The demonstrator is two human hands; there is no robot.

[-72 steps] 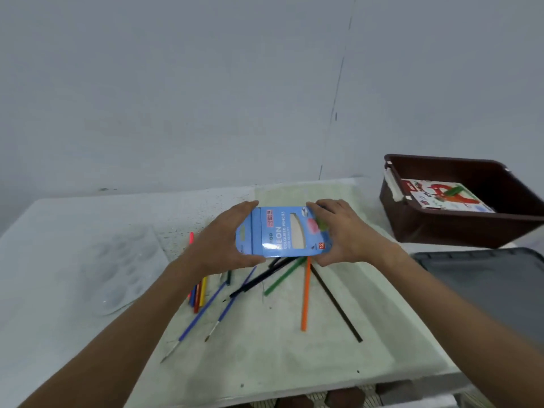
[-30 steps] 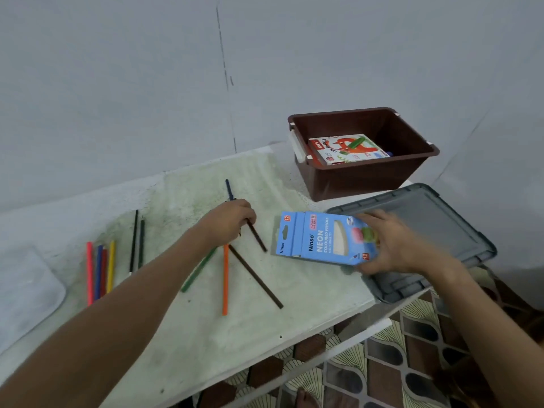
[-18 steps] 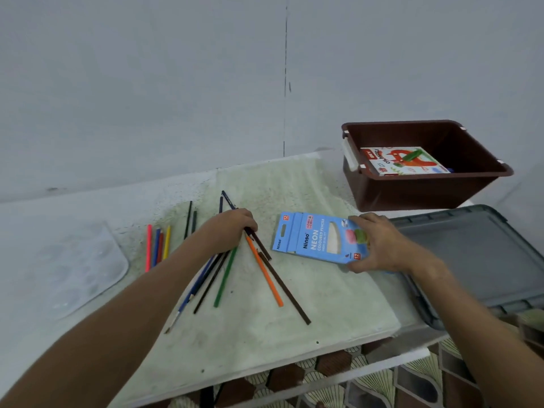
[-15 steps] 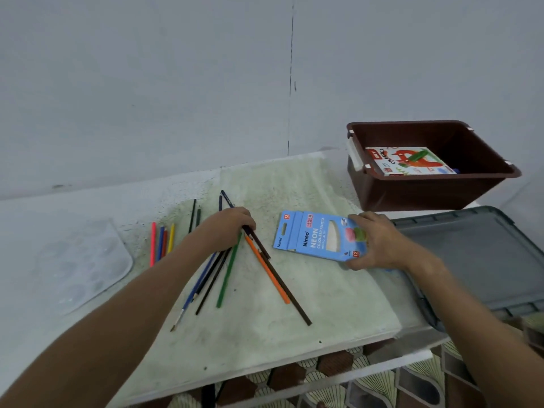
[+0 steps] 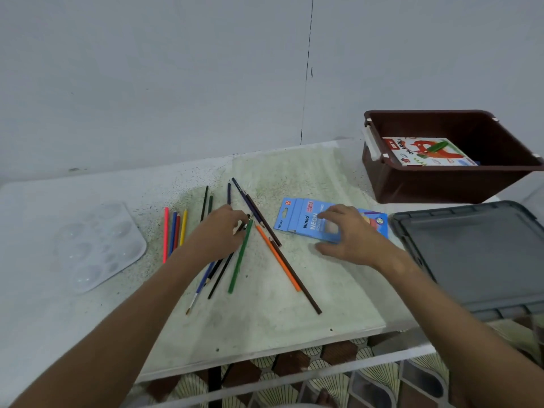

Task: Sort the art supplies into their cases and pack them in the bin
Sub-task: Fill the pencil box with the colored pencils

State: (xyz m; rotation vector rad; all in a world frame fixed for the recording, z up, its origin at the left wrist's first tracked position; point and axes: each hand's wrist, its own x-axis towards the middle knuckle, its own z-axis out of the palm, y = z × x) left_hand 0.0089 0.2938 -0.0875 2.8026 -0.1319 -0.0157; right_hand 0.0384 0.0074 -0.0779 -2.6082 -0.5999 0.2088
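Observation:
A blue Neon colour-pencil box (image 5: pixel 297 219) lies flat on the pale green mat (image 5: pixel 279 313). My right hand (image 5: pixel 347 234) rests over its right half with fingers spread and relaxed. My left hand (image 5: pixel 220 228) curls its fingers round the upper ends of a small bunch of dark pencils and a blue-handled brush (image 5: pixel 200 287). Beside that bunch lie a green pencil (image 5: pixel 240 260), an orange pencil (image 5: pixel 278 259) and a long brown pencil (image 5: pixel 297 278). A dark blue pencil (image 5: pixel 244 195) points away past the left hand.
Pink, blue, red and yellow pencils (image 5: pixel 175 231) lie side by side at the left, next to a clear paint palette (image 5: pixel 97 245). A brown bin (image 5: pixel 441 184) at the back right holds an oil pastels box (image 5: pixel 426 151). Its grey lid (image 5: pixel 477 254) lies at the right table edge.
My right hand set the blue box down on the mat and loosened its hold, its fingers now spread over it. The left hand stayed on the pencil bunch.

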